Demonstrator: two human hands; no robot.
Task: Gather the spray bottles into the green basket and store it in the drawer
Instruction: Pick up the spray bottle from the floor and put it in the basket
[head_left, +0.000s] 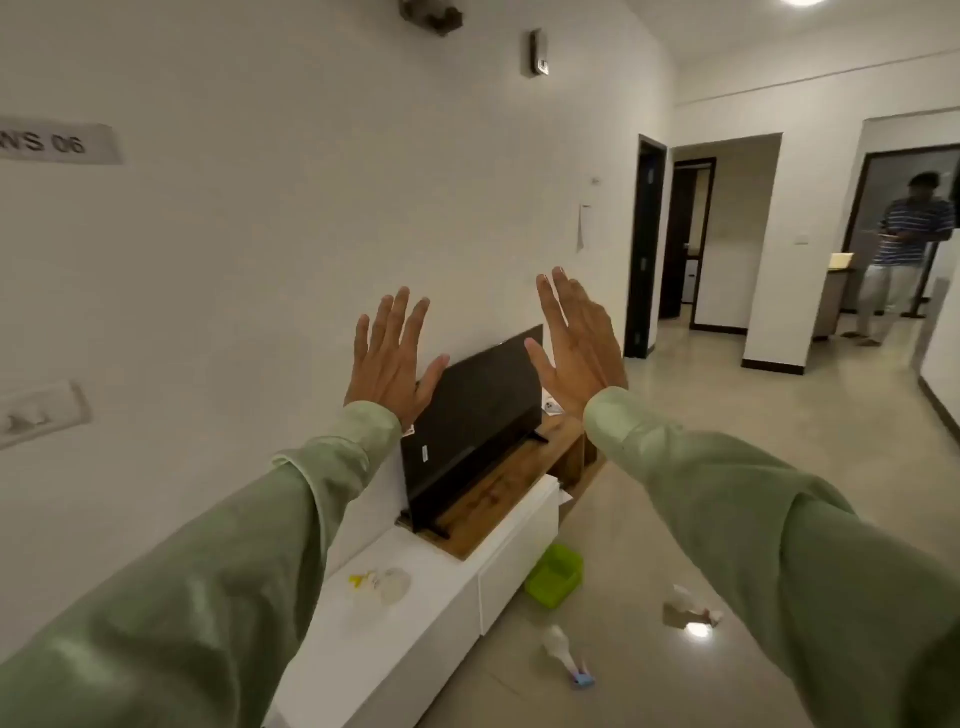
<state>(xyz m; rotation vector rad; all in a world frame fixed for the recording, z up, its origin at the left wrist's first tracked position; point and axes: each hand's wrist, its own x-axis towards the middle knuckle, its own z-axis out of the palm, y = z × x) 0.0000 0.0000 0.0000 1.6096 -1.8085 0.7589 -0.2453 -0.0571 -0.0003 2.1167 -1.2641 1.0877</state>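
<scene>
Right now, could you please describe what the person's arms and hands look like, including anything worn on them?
Both arms wear long, loose sleeves of pale green fabric with a slight sheen, ending in plain cuffs at the wrists. The left hand and right hand are bare: no gloves, and no rings, watch or markings that I can see.

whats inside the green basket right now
The green basket on the floor looks empty where its inside shows. Its near wall hides part of the bottom. Two spray bottles lie outside it.
</scene>
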